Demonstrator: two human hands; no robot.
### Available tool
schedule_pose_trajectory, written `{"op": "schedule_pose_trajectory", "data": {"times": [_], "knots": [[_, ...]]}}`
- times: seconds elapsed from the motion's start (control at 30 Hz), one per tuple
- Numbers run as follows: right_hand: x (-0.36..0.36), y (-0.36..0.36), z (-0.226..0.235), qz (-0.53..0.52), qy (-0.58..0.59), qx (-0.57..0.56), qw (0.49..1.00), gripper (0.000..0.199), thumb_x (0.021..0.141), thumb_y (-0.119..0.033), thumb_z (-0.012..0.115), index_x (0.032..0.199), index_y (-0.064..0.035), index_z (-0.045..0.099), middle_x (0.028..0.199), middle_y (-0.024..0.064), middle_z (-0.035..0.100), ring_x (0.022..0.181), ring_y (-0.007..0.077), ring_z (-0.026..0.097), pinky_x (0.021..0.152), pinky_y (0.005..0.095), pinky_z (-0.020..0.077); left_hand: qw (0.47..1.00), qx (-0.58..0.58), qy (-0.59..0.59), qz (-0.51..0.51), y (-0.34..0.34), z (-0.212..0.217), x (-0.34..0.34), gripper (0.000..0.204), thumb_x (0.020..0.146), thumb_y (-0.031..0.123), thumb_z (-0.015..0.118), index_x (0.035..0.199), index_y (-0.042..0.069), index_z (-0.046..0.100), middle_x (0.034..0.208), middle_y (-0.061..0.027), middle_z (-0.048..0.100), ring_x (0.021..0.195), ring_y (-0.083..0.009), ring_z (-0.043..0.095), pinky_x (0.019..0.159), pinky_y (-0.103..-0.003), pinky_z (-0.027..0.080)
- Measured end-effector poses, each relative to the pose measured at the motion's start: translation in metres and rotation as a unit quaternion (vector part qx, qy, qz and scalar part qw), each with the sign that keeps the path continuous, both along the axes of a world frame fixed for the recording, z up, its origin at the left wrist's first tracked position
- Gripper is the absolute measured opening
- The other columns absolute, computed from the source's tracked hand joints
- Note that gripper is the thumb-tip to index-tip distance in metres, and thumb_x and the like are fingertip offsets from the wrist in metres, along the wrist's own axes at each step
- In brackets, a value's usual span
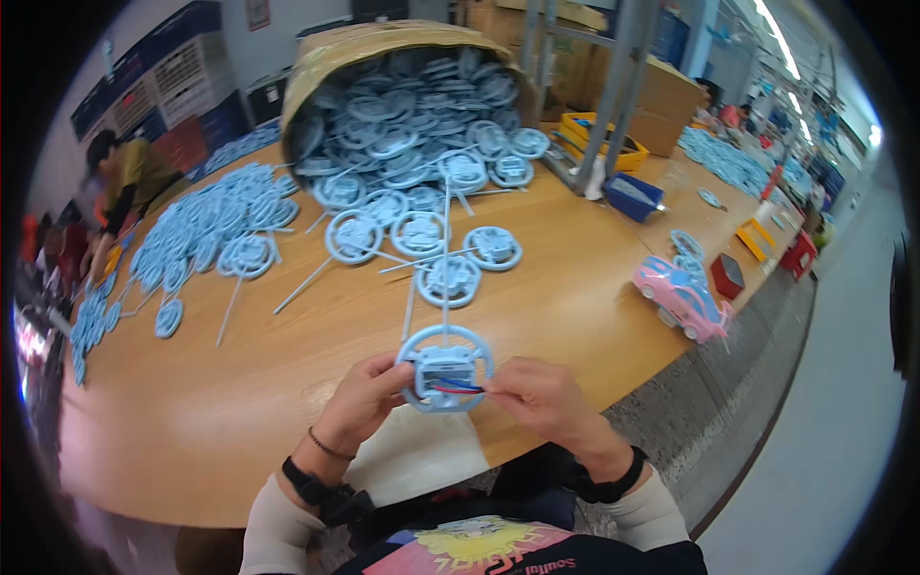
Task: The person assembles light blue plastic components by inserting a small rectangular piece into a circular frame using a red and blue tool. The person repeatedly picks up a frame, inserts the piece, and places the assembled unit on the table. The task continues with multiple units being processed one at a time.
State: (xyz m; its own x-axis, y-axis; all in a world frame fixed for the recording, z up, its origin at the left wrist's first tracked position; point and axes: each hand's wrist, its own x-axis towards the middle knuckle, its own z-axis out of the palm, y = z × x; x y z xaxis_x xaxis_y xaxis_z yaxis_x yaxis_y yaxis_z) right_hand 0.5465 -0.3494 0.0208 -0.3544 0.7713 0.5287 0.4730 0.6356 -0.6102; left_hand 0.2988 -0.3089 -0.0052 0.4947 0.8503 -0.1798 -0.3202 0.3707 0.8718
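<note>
A light blue toy steering wheel (pixel 447 356) with a long thin stem pointing away from me is held up over the table's near edge. My left hand (pixel 367 395) is closed on the left side of its rim. From an open compartment in the hub come thin red and blue wires (pixel 460 389). The fingers of my right hand (pixel 544 395) are pinched together on the ends of these wires, at the right of the rim. Just beyond lie several similar wheels, the closest one (pixel 448 280) flat on the wooden table (pixel 316 374).
A big carton (pixel 407 38) lies on its side, spilling many blue wheels. More wheels are piled at left (pixel 216 216), near another person (pixel 144 182). On the right are a pink and blue toy car (pixel 682 297), a dark blue bin (pixel 632 196) and a metal post (pixel 623 86).
</note>
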Motion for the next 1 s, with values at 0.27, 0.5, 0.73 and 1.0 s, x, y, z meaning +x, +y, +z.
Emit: {"op": "schedule_pose_trajectory", "data": {"times": [0.27,0.5,0.73,1.0], "knots": [[-0.001,0.0,-0.003,0.015,0.005,-0.001,1.0,0.009,0.074,-0.005,0.066,0.08,-0.0026,0.059,0.075,0.0083,0.058,0.066,0.0244,0.058,0.054,0.0307,0.0445,0.999,-0.013,-0.037,-0.023,-0.001,-0.011,0.007,0.036,0.09,0.031,0.052,0.111,0.002,0.055,0.101,-0.0073,0.062,0.092,-0.0167,0.059,0.083,-0.032,0.047],[-0.006,0.0,-0.008,-0.001,-0.01,-0.013,1.0,0.006,0.077,-0.009,0.062,0.08,-0.0067,0.058,0.077,0.0065,0.057,0.069,0.0262,0.058,0.057,0.0344,0.0456,0.992,-0.026,-0.118,-0.022,-0.004,-0.015,0.022,0.043,0.092,0.037,0.044,0.12,0.004,0.047,0.114,-0.0078,0.057,0.105,-0.0195,0.054,0.092,-0.037,0.042],[-0.014,0.002,-0.012,-0.023,0.023,-0.022,0.999,0.007,0.076,-0.009,0.062,0.08,-0.0054,0.058,0.078,0.0078,0.058,0.07,0.027,0.059,0.058,0.0337,0.0461,0.996,-0.041,-0.081,0.002,0.015,-0.029,0.001,0.043,0.093,0.039,0.042,0.122,0.008,0.045,0.116,-0.0071,0.055,0.105,-0.0192,0.054,0.093,-0.038,0.043],[-0.005,0.004,-0.008,-0.073,0.059,-0.047,0.995,0.006,0.075,-0.006,0.064,0.079,-0.0023,0.061,0.072,0.01,0.059,0.064,0.0245,0.059,0.057,0.0308,0.0458,0.915,0.138,-0.219,0.308,0.163,-0.032,-0.116,0.041,0.093,0.037,0.044,0.122,0.008,0.046,0.119,-0.0082,0.055,0.109,-0.021,0.053,0.093,-0.036,0.044]]}}
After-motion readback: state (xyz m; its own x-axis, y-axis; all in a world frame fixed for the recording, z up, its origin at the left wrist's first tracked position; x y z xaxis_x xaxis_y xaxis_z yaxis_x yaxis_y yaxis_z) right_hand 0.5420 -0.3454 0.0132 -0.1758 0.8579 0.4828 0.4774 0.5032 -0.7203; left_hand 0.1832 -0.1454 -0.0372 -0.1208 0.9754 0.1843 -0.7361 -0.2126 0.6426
